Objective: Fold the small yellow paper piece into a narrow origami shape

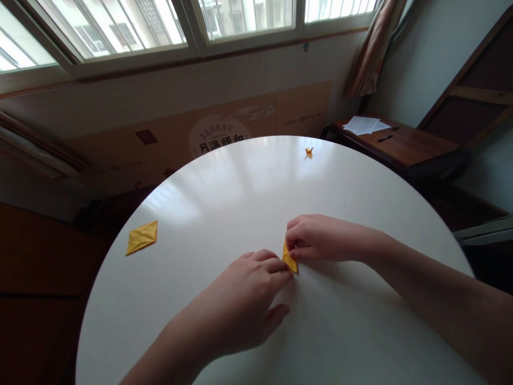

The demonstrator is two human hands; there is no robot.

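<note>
A small folded piece of yellow paper [289,260] lies on the round white table [224,192] near its middle. My right hand [320,238] pinches its upper edge with curled fingers. My left hand [244,299] comes in from below, its fingertips pressed on the paper's left side. Most of the paper is hidden under the fingers. A second folded yellow paper [141,237], diamond-shaped, lies flat near the table's left edge. A tiny yellow paper crane [308,152] stands at the far side of the table.
A dark wooden side table [404,144] with white sheets [364,125] and a pen stands at the back right. Windows run along the far wall, with a printed cardboard panel [224,133] below them. A curtain [374,48] hangs at the right corner.
</note>
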